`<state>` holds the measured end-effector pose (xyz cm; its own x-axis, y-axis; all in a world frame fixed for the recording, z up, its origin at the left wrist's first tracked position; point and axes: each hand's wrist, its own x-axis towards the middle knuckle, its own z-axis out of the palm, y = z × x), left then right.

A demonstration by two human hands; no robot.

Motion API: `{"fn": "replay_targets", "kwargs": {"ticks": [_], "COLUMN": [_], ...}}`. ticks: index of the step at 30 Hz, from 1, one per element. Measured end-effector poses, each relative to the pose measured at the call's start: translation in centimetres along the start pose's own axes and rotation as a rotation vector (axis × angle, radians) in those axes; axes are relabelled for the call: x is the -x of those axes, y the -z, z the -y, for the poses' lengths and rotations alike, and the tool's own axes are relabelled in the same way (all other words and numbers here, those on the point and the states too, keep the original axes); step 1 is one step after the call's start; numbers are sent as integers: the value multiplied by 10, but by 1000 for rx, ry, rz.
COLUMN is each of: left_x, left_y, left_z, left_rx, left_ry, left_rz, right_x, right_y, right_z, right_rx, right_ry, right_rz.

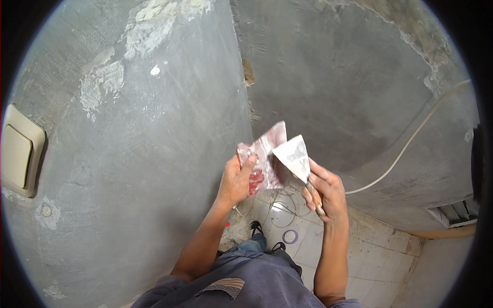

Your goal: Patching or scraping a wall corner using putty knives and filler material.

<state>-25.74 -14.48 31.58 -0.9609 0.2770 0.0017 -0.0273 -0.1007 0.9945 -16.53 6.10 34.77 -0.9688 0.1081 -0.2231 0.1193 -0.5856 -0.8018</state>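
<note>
Head view: the left hand [236,179] is gripping a white-smeared red sheet [269,154] by its left side, thumb pressing its face, forearm [200,244] slanting inward. The right hand [329,192] is clasping a scraper's handle, the scraper [296,158] pointing upward, its blade overlapping the sheet's right side; contact is remaining unclear.

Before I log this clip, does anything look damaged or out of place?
Yes. The grey wall on the left bears ragged whitish patches that break its finish, and a brown spot at the corner looks chipped.
</note>
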Motion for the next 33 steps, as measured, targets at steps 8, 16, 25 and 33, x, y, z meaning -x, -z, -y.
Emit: {"fn": "replay_targets", "kwargs": {"ticks": [8,16,25,33], "left_x": [-23,-16,1,22], "left_y": [-7,-18,-44,-37], "left_z": [-13,-14,-12,-41], "left_rx": [214,126,-187,-475], "left_ry": [-104,-101,-186,-216], "left_rz": [-82,-25,20,56], "right_x": [28,14,-11,-36], "right_y": [11,17,20,25], "right_z": [-39,-42,-3,39], "right_rx": [-64,-200,-179,-179], "right_ry": [-109,-161,-151,-100], "right_rz": [-80,17,138,371]}}
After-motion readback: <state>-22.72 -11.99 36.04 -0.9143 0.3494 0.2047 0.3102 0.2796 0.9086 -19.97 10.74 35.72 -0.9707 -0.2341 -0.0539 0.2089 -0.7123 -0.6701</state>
